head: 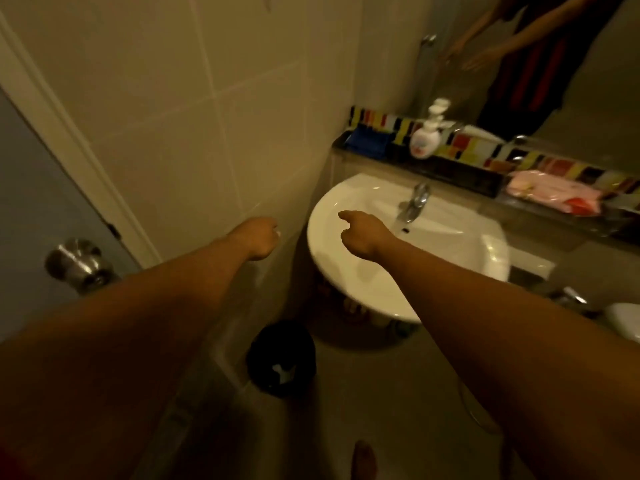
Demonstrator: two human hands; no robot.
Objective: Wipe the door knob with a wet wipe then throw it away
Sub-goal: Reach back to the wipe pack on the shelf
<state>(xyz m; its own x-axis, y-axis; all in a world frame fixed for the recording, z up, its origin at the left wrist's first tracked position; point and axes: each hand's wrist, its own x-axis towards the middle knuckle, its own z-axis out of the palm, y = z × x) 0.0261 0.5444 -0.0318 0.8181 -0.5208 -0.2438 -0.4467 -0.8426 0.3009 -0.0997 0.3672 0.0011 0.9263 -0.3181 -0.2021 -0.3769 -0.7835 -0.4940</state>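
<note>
The round metal door knob (78,265) sticks out of the grey door at the left edge. My left hand (259,239) reaches forward beside the tiled wall, above and beyond the bin, fingers curled away from me. A tiny white speck shows at its fingertips, and I cannot tell whether it is gripping anything. My right hand (362,235) hovers over the white sink's (491,251) left rim, index finger stretched out, holding nothing. On the floor below stands a black trash bin (263,344) with a crumpled white wipe (284,373) inside.
A chrome faucet (414,206) rises at the back of the sink. On the dark ledge behind it are a white soap pump bottle (426,140), a blue pack (369,142) and a pink packet (554,195). A mirror above reflects my arms. The white door frame (69,140) runs diagonally at left.
</note>
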